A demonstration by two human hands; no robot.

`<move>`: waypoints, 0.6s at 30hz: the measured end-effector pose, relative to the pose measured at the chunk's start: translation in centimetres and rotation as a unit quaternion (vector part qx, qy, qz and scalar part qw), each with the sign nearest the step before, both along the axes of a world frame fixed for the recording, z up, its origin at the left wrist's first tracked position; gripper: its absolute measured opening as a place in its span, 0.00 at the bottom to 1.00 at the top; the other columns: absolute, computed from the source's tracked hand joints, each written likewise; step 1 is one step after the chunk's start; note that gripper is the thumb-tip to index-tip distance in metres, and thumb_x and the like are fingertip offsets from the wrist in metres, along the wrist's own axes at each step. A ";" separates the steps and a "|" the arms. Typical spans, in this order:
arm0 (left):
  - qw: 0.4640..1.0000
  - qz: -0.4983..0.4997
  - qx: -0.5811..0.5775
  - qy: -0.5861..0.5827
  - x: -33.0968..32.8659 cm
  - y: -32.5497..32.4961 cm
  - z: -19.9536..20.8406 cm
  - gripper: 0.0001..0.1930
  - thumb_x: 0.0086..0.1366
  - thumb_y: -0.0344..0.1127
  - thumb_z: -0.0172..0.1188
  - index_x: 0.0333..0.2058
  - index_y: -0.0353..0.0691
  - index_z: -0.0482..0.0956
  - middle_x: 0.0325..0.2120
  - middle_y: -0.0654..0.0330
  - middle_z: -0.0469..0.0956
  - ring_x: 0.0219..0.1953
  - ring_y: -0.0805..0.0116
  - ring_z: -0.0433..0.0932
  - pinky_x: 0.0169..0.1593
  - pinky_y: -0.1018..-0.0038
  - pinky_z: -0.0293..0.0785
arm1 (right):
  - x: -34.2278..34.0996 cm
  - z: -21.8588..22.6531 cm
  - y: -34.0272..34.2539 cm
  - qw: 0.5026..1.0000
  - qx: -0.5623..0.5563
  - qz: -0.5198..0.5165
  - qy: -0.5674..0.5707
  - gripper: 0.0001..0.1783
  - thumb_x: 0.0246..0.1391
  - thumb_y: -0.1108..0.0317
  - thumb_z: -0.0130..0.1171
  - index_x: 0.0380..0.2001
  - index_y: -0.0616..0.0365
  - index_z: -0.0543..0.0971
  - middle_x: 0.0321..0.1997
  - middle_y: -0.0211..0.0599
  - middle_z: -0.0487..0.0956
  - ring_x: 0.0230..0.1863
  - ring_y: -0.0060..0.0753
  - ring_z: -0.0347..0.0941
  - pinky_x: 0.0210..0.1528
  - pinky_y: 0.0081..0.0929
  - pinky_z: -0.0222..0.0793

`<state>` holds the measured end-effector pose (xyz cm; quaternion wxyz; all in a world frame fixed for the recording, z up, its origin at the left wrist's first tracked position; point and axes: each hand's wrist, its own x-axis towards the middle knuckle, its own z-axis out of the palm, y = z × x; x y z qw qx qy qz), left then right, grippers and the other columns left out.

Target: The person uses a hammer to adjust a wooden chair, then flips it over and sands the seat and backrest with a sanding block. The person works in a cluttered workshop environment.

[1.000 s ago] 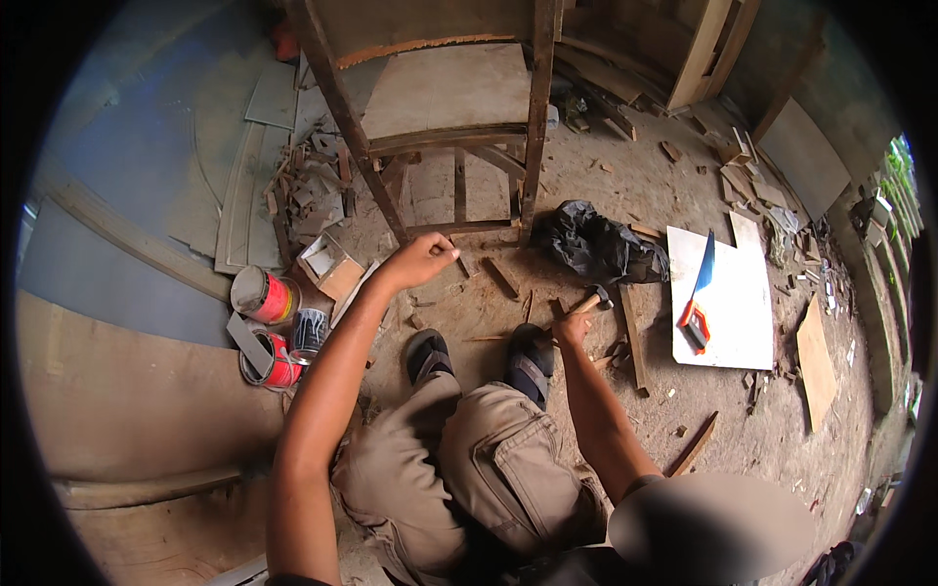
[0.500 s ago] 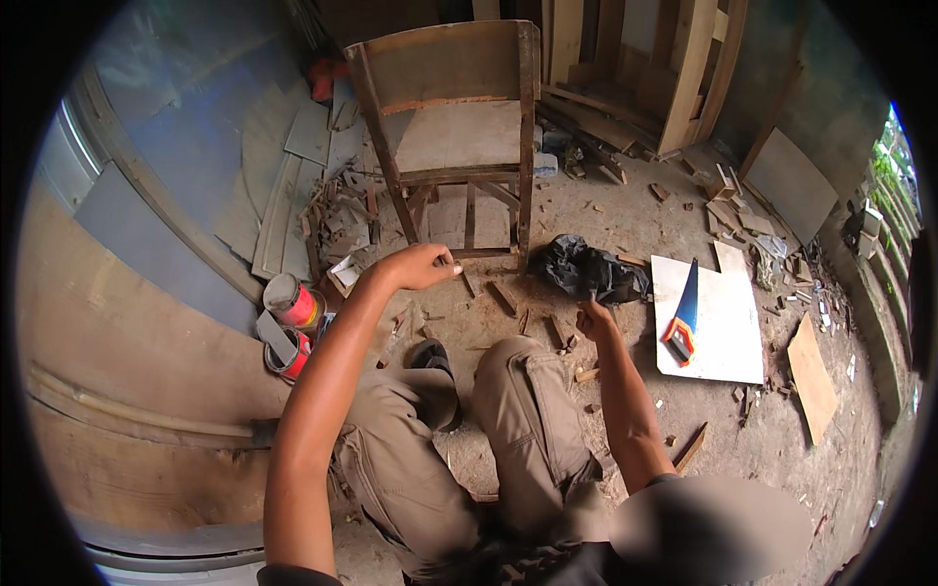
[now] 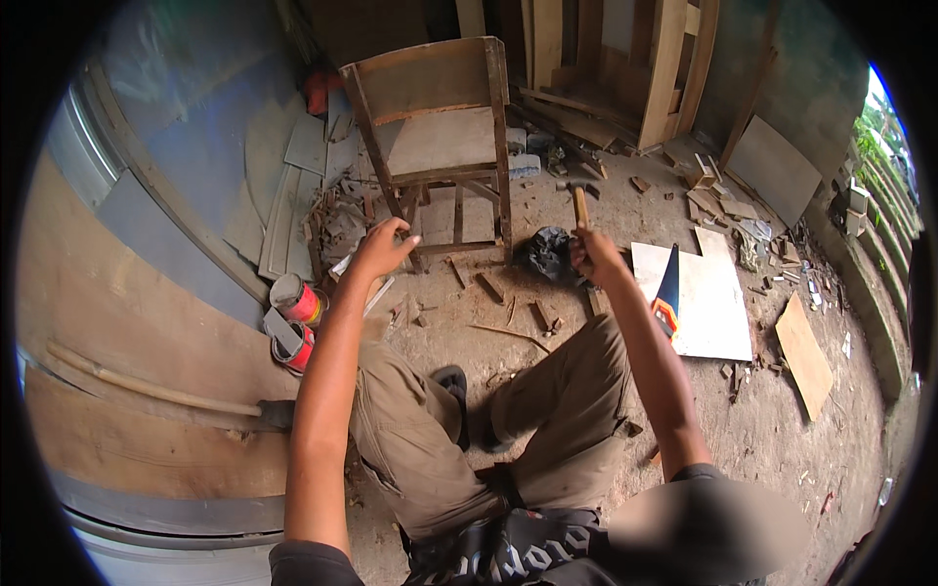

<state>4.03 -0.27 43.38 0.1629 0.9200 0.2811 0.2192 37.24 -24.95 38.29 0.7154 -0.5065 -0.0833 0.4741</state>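
Raised since a second ago: my right hand (image 3: 593, 252), which was low by the scraps on the ground, now sits clenched round a hammer (image 3: 580, 205) handle, head up and away from me, level with the chair's lower rungs.

Item, left hand (image 3: 383, 248): fingers pinched together at the foot of the wooden chair (image 3: 440, 127), touching its front left leg near the lowest rung; whether a nail sits between the fingertips I cannot tell.

Item, hammer: to the right of the chair, apart from my left hand, with the chair's lower frame between them.

Item, black bag (image 3: 547, 252): just left of my right hand.

Item, white board (image 3: 705, 303) with handsaw (image 3: 668, 293) lying on it: right of my right forearm.

Item, two red cans (image 3: 295, 317): on the ground, left of my left forearm.
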 end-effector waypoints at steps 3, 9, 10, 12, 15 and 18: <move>0.985 0.128 -0.023 -0.115 -0.9 7.8 -2.1 0.28 0.60 0.53 0.64 0.47 0.34 0.74 0.48 0.46 0.76 0.52 0.51 0.74 0.55 0.63 0.69 | -4.2 -5.6 0.3 0.999 0.014 0.021 0.026 0.12 0.66 0.64 0.50 0.29 0.54 0.63 0.21 0.26 0.63 0.18 0.22 0.58 0.19 0.23 0.58; 0.938 0.233 -0.175 -0.188 3.4 16.5 -2.4 0.53 0.52 0.66 0.65 0.63 0.30 0.56 0.65 0.41 0.56 0.67 0.48 0.56 0.66 0.60 0.56 | 0.6 -8.9 3.8 0.968 0.028 0.065 0.240 0.12 0.69 0.62 0.41 0.33 0.58 0.65 0.23 0.23 0.61 0.17 0.14 0.55 0.16 0.12 0.53; 0.926 0.244 -0.193 -0.214 4.4 17.2 -1.2 0.54 0.52 0.67 0.65 0.65 0.31 0.54 0.66 0.42 0.53 0.68 0.49 0.53 0.67 0.60 0.54 | 1.7 -8.2 5.2 0.975 0.059 0.009 0.214 0.12 0.69 0.61 0.41 0.35 0.58 0.66 0.23 0.24 0.61 0.17 0.15 0.55 0.17 0.12 0.53; 0.903 0.250 -0.211 -0.279 5.6 20.0 -0.1 0.57 0.51 0.68 0.65 0.67 0.33 0.50 0.68 0.44 0.48 0.70 0.51 0.48 0.69 0.59 0.50 | 3.5 -5.8 8.2 0.969 0.127 -0.103 0.185 0.14 0.69 0.58 0.41 0.37 0.58 0.66 0.23 0.24 0.61 0.18 0.16 0.55 0.17 0.14 0.53; 0.885 0.238 -0.224 -0.332 8.1 24.7 -1.1 0.58 0.53 0.74 0.57 0.68 0.34 0.48 0.69 0.47 0.48 0.71 0.52 0.47 0.70 0.58 0.47 | 3.0 -3.6 14.1 0.951 0.150 -0.230 0.141 0.14 0.69 0.54 0.41 0.39 0.54 0.65 0.23 0.24 0.60 0.19 0.18 0.54 0.17 0.18 0.52; 0.873 0.268 -0.241 -0.328 11.1 27.1 -5.3 0.53 0.57 0.75 0.50 0.67 0.37 0.51 0.66 0.45 0.55 0.68 0.49 0.54 0.67 0.56 0.52 | 1.0 -3.2 15.2 0.994 0.051 -0.060 0.073 0.13 0.69 0.53 0.42 0.39 0.50 0.67 0.21 0.21 0.58 0.16 0.16 0.51 0.13 0.18 0.46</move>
